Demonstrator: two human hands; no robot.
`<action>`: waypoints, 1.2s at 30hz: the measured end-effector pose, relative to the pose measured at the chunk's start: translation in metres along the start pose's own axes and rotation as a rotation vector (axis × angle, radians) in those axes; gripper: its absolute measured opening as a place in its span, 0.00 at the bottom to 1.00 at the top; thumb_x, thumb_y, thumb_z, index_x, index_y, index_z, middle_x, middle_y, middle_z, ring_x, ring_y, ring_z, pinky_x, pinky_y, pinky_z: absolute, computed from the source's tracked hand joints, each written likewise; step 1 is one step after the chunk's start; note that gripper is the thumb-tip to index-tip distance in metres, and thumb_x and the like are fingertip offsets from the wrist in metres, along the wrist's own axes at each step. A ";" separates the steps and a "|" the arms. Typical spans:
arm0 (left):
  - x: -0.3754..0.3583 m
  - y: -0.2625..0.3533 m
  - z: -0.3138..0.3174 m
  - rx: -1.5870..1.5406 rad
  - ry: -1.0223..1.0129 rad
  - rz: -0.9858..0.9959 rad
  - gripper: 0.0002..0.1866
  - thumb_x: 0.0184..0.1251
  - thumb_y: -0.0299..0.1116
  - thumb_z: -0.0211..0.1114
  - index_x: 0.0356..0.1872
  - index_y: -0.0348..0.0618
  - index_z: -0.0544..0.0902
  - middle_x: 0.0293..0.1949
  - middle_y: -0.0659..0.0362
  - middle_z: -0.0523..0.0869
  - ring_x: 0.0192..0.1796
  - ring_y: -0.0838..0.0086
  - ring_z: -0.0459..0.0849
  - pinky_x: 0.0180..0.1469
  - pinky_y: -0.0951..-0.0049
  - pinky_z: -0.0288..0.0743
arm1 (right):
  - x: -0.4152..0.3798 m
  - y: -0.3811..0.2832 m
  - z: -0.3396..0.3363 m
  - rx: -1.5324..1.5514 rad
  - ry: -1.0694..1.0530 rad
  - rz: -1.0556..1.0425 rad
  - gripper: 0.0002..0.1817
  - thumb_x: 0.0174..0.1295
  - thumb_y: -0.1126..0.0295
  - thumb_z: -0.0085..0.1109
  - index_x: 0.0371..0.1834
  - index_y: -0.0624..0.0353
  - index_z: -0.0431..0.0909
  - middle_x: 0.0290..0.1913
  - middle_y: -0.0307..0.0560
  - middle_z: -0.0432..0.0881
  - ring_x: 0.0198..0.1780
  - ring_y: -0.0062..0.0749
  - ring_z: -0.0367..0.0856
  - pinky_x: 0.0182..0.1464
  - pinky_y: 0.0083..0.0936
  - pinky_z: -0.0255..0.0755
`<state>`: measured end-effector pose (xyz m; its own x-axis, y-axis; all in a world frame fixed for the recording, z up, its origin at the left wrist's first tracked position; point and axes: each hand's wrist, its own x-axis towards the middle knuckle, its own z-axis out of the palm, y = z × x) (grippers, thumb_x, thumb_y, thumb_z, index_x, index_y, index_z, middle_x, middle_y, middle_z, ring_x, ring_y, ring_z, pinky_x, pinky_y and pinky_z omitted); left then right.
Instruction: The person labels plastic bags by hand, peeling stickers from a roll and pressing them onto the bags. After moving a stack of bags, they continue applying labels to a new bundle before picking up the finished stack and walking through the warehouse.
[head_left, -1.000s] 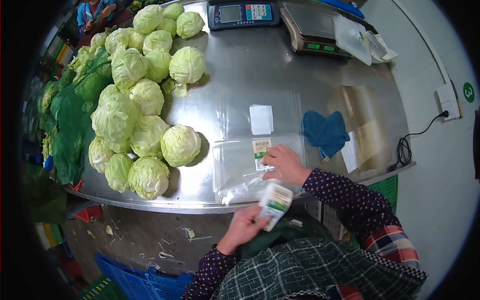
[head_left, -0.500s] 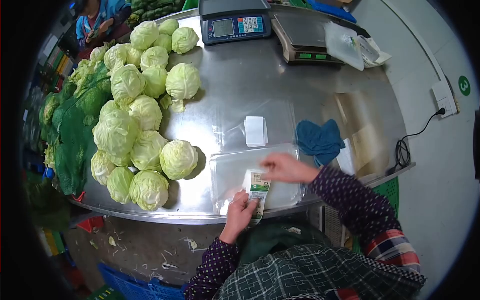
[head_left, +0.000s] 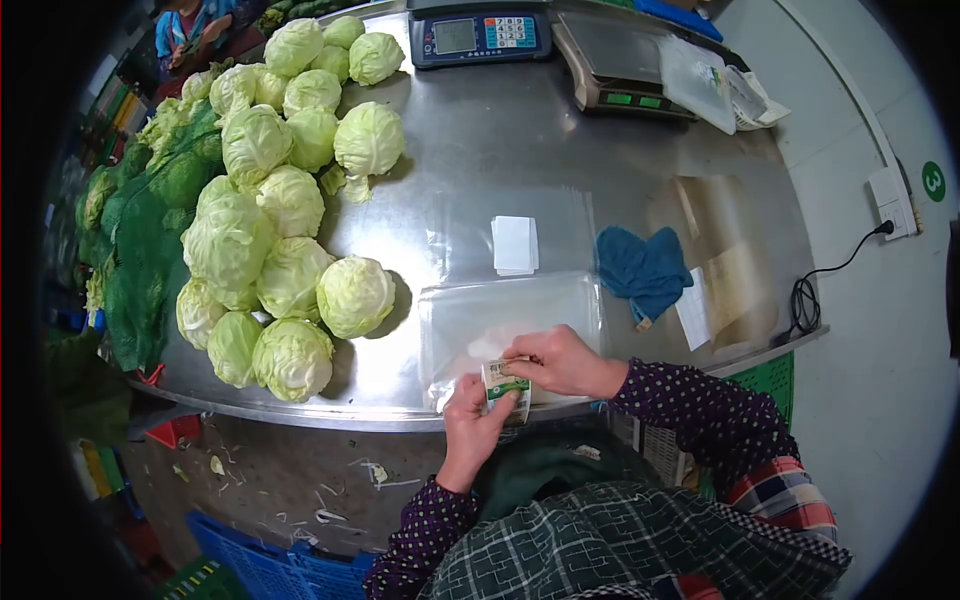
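My left hand (head_left: 473, 418) is closed around a strip of printed green-and-white labels (head_left: 507, 385) at the near edge of the metal table. The fingers of my right hand (head_left: 566, 364) pinch the upper end of that strip. Beneath both hands lie clear plastic bags (head_left: 565, 305), spread flat. A small stack of white slips (head_left: 515, 245) rests on the bags just beyond. To the left, several pale green cabbages (head_left: 355, 297) are piled, the nearest ones a short way from my left hand.
A blue cloth (head_left: 643, 268) and a white paper (head_left: 693, 308) lie on the right. Two scales (head_left: 482, 38) stand at the back, one with a bag on it. Green net sacks (head_left: 150, 250) fill the left side. Another person (head_left: 195, 35) is at far left.
My right hand has come down from above the label strip and now grips its top end. My left hand still holds the strip. The view has tilted slightly downward.
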<state>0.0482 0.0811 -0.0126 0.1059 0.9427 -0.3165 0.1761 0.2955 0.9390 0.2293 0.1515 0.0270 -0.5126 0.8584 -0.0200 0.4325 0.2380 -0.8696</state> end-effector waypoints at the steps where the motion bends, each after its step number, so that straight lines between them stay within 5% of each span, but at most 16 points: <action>1: 0.007 0.009 -0.002 0.036 0.082 0.213 0.07 0.61 0.26 0.70 0.39 0.35 0.85 0.34 0.66 0.83 0.36 0.88 0.76 0.38 0.84 0.69 | 0.002 -0.005 -0.001 -0.020 -0.024 0.032 0.08 0.59 0.69 0.65 0.38 0.61 0.85 0.31 0.51 0.85 0.33 0.41 0.85 0.36 0.30 0.77; 2: 0.011 0.014 -0.003 0.071 0.164 0.427 0.07 0.61 0.26 0.70 0.39 0.35 0.85 0.35 0.66 0.83 0.37 0.87 0.76 0.39 0.83 0.70 | 0.003 -0.003 0.001 -0.022 -0.026 0.027 0.08 0.59 0.69 0.65 0.38 0.61 0.85 0.31 0.51 0.85 0.33 0.41 0.85 0.36 0.30 0.77; 4: 0.004 0.008 -0.010 -0.070 0.016 0.211 0.08 0.62 0.26 0.69 0.41 0.35 0.85 0.36 0.65 0.85 0.38 0.85 0.79 0.42 0.82 0.74 | 0.004 -0.003 0.002 -0.136 -0.052 -0.137 0.08 0.60 0.69 0.64 0.39 0.60 0.85 0.31 0.49 0.85 0.31 0.35 0.85 0.36 0.28 0.77; 6: -0.010 0.007 -0.010 -0.189 -0.059 -0.183 0.09 0.64 0.26 0.68 0.43 0.35 0.86 0.37 0.64 0.87 0.37 0.85 0.81 0.42 0.80 0.76 | 0.014 -0.010 -0.020 0.028 0.060 -0.006 0.08 0.60 0.68 0.65 0.38 0.60 0.85 0.30 0.49 0.85 0.30 0.28 0.83 0.35 0.26 0.76; 9: -0.038 -0.011 -0.002 -0.172 -0.084 -0.163 0.11 0.63 0.29 0.69 0.44 0.35 0.86 0.35 0.60 0.89 0.36 0.85 0.82 0.40 0.79 0.77 | 0.049 -0.007 -0.060 0.170 0.267 0.138 0.10 0.59 0.66 0.67 0.38 0.60 0.84 0.30 0.50 0.84 0.30 0.22 0.81 0.34 0.23 0.74; 10: -0.041 -0.012 -0.001 -0.141 -0.111 -0.201 0.12 0.63 0.31 0.70 0.44 0.36 0.86 0.34 0.58 0.89 0.36 0.85 0.82 0.39 0.78 0.77 | 0.056 0.015 -0.056 0.032 0.180 0.168 0.14 0.56 0.61 0.68 0.39 0.59 0.82 0.31 0.50 0.84 0.32 0.31 0.82 0.36 0.27 0.75; 15: -0.043 0.005 0.002 -0.105 -0.220 -0.158 0.11 0.64 0.27 0.68 0.46 0.37 0.86 0.38 0.64 0.88 0.39 0.85 0.82 0.44 0.80 0.77 | 0.053 0.073 -0.009 -0.465 0.129 0.223 0.30 0.44 0.53 0.75 0.47 0.54 0.74 0.40 0.47 0.80 0.46 0.48 0.81 0.44 0.45 0.74; 18: -0.042 0.003 -0.004 -0.024 -0.207 0.041 0.12 0.64 0.29 0.68 0.47 0.38 0.85 0.39 0.60 0.87 0.41 0.81 0.82 0.46 0.77 0.76 | 0.047 0.063 -0.017 -0.656 0.215 0.198 0.31 0.43 0.52 0.74 0.49 0.51 0.74 0.38 0.46 0.79 0.45 0.51 0.78 0.44 0.43 0.72; 19: -0.038 0.003 -0.008 -0.104 -0.176 0.015 0.12 0.64 0.28 0.67 0.47 0.38 0.85 0.39 0.60 0.86 0.42 0.80 0.82 0.47 0.76 0.75 | 0.043 0.064 -0.018 -0.663 0.217 0.194 0.31 0.43 0.52 0.74 0.49 0.51 0.74 0.38 0.46 0.79 0.45 0.51 0.78 0.44 0.43 0.72; 21: -0.034 0.004 -0.012 -0.125 -0.200 0.025 0.11 0.63 0.28 0.68 0.45 0.38 0.84 0.36 0.55 0.85 0.40 0.73 0.83 0.45 0.74 0.75 | 0.016 0.065 -0.002 -0.636 0.065 -0.180 0.26 0.43 0.52 0.73 0.44 0.50 0.77 0.35 0.43 0.77 0.45 0.47 0.77 0.44 0.41 0.72; 24: -0.033 0.013 -0.006 0.092 -0.499 0.102 0.10 0.61 0.30 0.68 0.41 0.37 0.83 0.35 0.51 0.83 0.38 0.64 0.83 0.42 0.70 0.75 | 0.010 0.073 0.009 -0.580 -0.026 -0.073 0.19 0.45 0.52 0.70 0.37 0.50 0.79 0.36 0.41 0.77 0.45 0.43 0.76 0.45 0.38 0.71; 25: -0.030 0.016 -0.001 0.095 -0.461 0.126 0.10 0.60 0.32 0.69 0.36 0.35 0.81 0.34 0.48 0.81 0.37 0.57 0.81 0.40 0.66 0.74 | 0.012 0.074 0.009 -0.478 -0.005 0.006 0.13 0.49 0.54 0.68 0.30 0.50 0.81 0.35 0.39 0.78 0.45 0.42 0.76 0.45 0.37 0.70; 30: -0.004 0.017 -0.004 0.236 -0.291 0.296 0.09 0.60 0.31 0.69 0.35 0.36 0.81 0.32 0.50 0.81 0.38 0.56 0.79 0.41 0.63 0.73 | 0.007 0.069 0.007 -0.547 0.023 -0.116 0.11 0.53 0.57 0.66 0.32 0.50 0.83 0.34 0.38 0.79 0.44 0.40 0.76 0.46 0.38 0.70; 32: -0.012 0.018 0.002 0.131 -0.435 0.213 0.10 0.60 0.30 0.70 0.40 0.37 0.83 0.34 0.54 0.82 0.35 0.66 0.79 0.40 0.69 0.73 | 0.004 0.069 0.008 -0.593 0.052 -0.187 0.10 0.54 0.57 0.65 0.33 0.49 0.84 0.35 0.38 0.80 0.45 0.38 0.76 0.47 0.38 0.69; 33: -0.013 0.014 0.006 0.149 -0.449 0.237 0.09 0.59 0.31 0.69 0.35 0.36 0.81 0.38 0.49 0.82 0.43 0.55 0.80 0.44 0.62 0.75 | 0.009 0.070 0.003 -0.480 0.017 -0.090 0.10 0.56 0.57 0.64 0.34 0.50 0.84 0.34 0.40 0.80 0.45 0.39 0.77 0.47 0.38 0.70; 36: -0.001 -0.001 0.006 0.205 -0.242 0.338 0.10 0.60 0.31 0.69 0.38 0.36 0.81 0.42 0.47 0.83 0.48 0.53 0.80 0.48 0.61 0.75 | 0.013 0.076 0.003 -0.340 -0.016 0.015 0.11 0.57 0.58 0.63 0.34 0.53 0.83 0.34 0.43 0.81 0.43 0.42 0.78 0.44 0.38 0.71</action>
<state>0.0542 0.0788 -0.0138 0.4117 0.9103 -0.0421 0.2800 -0.0824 0.9565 0.2538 0.1799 -0.0411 -0.5150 0.8562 -0.0412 0.6610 0.3660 -0.6550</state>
